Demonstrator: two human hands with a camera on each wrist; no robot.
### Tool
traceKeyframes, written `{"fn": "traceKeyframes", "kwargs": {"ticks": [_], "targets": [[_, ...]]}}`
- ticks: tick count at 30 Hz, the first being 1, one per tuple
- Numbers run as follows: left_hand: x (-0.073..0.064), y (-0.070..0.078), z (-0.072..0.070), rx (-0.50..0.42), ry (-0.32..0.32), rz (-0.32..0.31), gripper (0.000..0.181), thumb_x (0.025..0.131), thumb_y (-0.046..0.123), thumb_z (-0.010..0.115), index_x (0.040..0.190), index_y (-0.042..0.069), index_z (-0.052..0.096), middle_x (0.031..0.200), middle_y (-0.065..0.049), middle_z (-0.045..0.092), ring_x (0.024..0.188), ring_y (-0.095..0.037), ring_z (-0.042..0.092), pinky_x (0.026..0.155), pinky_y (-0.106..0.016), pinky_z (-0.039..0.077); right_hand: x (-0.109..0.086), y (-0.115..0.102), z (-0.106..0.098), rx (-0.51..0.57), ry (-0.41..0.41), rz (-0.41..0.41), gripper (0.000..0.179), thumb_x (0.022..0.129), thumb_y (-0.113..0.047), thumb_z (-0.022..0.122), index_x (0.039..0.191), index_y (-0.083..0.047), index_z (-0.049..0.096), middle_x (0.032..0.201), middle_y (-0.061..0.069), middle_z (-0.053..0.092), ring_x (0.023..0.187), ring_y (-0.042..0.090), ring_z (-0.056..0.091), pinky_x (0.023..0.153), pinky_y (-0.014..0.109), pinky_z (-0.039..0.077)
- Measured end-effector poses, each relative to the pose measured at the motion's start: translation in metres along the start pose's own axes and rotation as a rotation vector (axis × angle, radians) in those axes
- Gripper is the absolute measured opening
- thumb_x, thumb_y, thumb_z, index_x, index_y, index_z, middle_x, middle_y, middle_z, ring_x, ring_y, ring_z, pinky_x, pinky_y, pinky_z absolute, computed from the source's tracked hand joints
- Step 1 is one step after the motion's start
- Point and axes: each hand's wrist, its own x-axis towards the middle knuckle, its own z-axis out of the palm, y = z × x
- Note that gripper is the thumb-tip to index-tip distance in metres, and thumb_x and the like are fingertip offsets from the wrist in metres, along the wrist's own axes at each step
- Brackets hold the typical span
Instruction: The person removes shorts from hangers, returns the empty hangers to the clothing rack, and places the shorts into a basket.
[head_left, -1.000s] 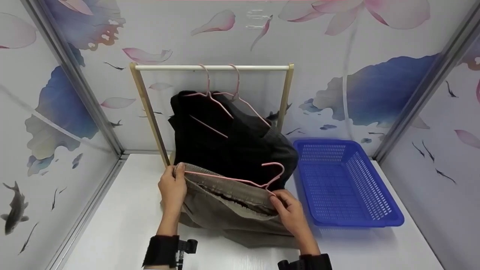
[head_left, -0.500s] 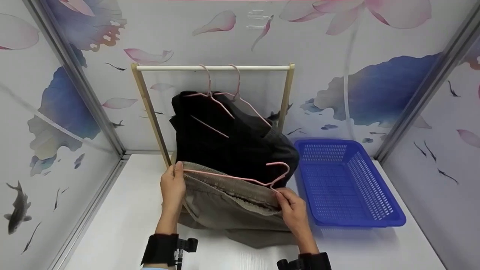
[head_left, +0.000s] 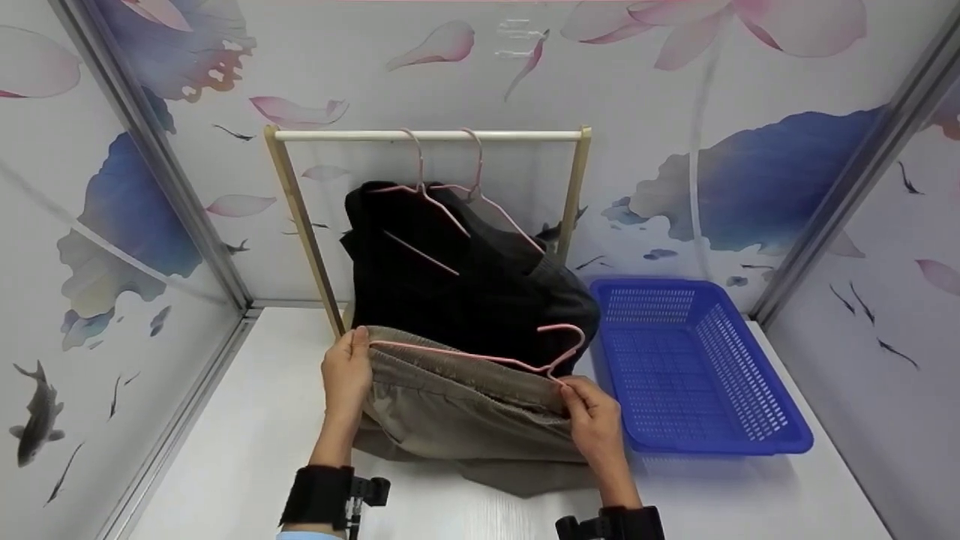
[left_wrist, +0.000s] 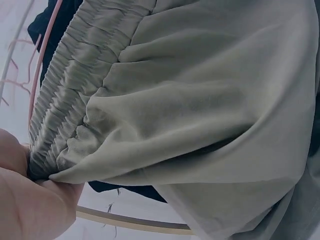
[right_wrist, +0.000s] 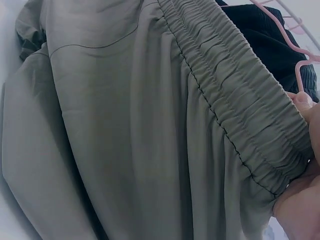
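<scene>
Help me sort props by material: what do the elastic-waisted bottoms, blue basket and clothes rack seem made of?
Elastic-waisted bottoms: matte fabric, fibre unclear, draping in soft folds.
Blue basket: probably moulded plastic, with a slight sheen and regularly perforated walls.
Clothes rack: tan uprights look like wood; the smooth white crossbar could be painted wood or coated metal.

Before the rack (head_left: 442,136), the garment (head_left: 465,427) is seen in matt cloth, puckered at the waistband (left_wrist: 75,80). The rack's posts (head_left: 301,217) are made of smooth wood. Right of the rack, the basket (head_left: 739,367) is moulded in perforated plastic; the tabletop (head_left: 225,420) is finished glossy.
</scene>
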Motion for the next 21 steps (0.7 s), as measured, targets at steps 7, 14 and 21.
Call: {"fn": "traceKeyframes", "kwargs": {"ticks": [7, 14, 21], "targets": [[0.002, -0.004, -0.001, 0.063, 0.021, 0.041, 0.043, 0.111, 0.031, 0.045, 0.073, 0.012, 0.045, 0.065, 0.0, 0.038, 0.063, -0.016, 0.036, 0.06, -0.031, 0.032, 0.0, -0.009, 0.0, -0.054, 0.034, 0.048, 0.017, 0.088, 0.023, 0.062, 0.082, 0.009, 0.07, 0.077, 0.021, 0.069, 0.071, 0.017, 0.064, 0.068, 0.013, 0.046], [0.003, -0.006, 0.0, 0.009, 0.024, 0.006, 0.043, 0.111, 0.031, 0.045, 0.073, 0.012, 0.044, 0.066, 0.001, 0.038, 0.064, -0.015, 0.036, 0.06, -0.029, 0.032, 0.0, -0.01, 0.001, -0.073, 0.065, 0.072, 0.016, 0.088, 0.022, 0.063, 0.08, 0.009, 0.07, 0.077, 0.02, 0.069, 0.071, 0.017, 0.063, 0.067, 0.012, 0.045], [0.004, -0.01, -0.002, -0.013, -0.01, -0.019, 0.042, 0.111, 0.033, 0.043, 0.079, 0.009, 0.052, 0.07, 0.0, 0.041, 0.069, -0.016, 0.04, 0.064, -0.03, 0.035, -0.004, 0.002, 0.005, -0.086, 0.087, 0.056, 0.017, 0.087, 0.024, 0.063, 0.079, 0.009, 0.069, 0.075, 0.021, 0.068, 0.068, 0.02, 0.062, 0.066, 0.013, 0.045]]}}
